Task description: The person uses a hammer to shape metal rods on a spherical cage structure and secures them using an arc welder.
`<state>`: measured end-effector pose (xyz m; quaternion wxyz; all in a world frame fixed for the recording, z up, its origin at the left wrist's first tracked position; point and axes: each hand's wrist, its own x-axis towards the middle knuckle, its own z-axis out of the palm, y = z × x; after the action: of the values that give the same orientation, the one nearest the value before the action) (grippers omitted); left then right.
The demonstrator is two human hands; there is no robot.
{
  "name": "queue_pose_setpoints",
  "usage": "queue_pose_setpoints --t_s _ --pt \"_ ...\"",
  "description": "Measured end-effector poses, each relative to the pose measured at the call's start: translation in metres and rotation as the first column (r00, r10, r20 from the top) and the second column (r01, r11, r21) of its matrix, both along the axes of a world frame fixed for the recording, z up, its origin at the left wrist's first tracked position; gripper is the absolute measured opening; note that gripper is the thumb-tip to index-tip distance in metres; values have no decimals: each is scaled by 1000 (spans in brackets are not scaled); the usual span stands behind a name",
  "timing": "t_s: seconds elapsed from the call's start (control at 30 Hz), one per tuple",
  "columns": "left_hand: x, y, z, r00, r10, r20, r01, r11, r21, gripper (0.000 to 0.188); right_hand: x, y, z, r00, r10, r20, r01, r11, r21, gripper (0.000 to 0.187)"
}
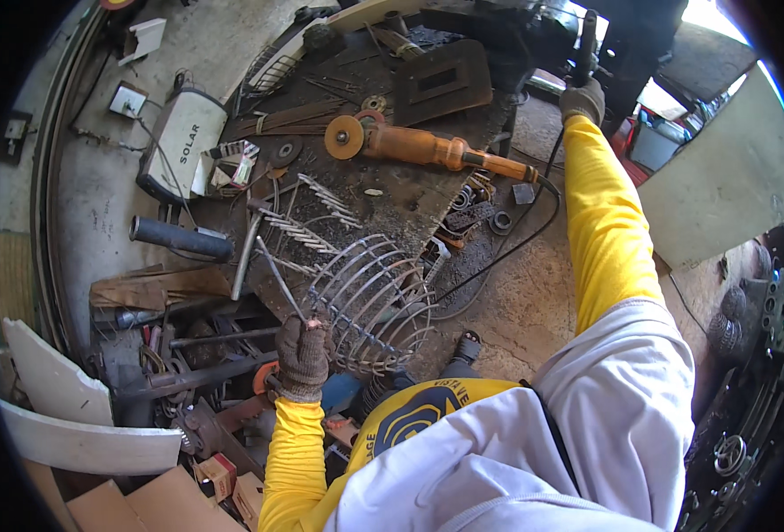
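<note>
My left hand (303, 356), in a grey-brown knit glove, is closed at the near left corner of a cage of bent metal rods (365, 297). The cage's curved bars lean over the near edge of the dark workbench (383, 208). A thin straight rod (278, 275) rises from beside that fist. Far to the right, my outstretched right hand (584, 101), gloved too, grips a dark handle-like tool (586, 49); its exact kind is unclear. An orange angle grinder (423, 146) with a round disc lies on the bench, apart from both hands.
A dark plate with a slot (443, 82), thin rods (299, 118) and twisted bars (296, 229) lie on the bench. A black cable (503, 254) crosses the floor side. Left stand a white-and-black case (182, 146) and a dark pipe (181, 239). A pale panel (725, 177) leans right.
</note>
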<state>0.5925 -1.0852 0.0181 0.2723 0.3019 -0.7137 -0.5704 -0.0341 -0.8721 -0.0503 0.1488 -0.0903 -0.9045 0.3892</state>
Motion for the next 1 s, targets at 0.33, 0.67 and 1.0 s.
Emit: queue_pose_setpoints --t_s 0.33,0.67,1.0 --pt "18 -6 -5 998 -58 40 62 990 -123 23 16 58 41 897 -16 -442 -17 997 -70 54" --pt "1 -30 34 891 -441 104 377 849 369 19 271 226 -5 906 303 -297 -423 592 -686 23" --pt "-13 -88 99 220 -804 552 973 138 -186 35 666 163 -20 982 -121 -148 -77 455 -887 25"
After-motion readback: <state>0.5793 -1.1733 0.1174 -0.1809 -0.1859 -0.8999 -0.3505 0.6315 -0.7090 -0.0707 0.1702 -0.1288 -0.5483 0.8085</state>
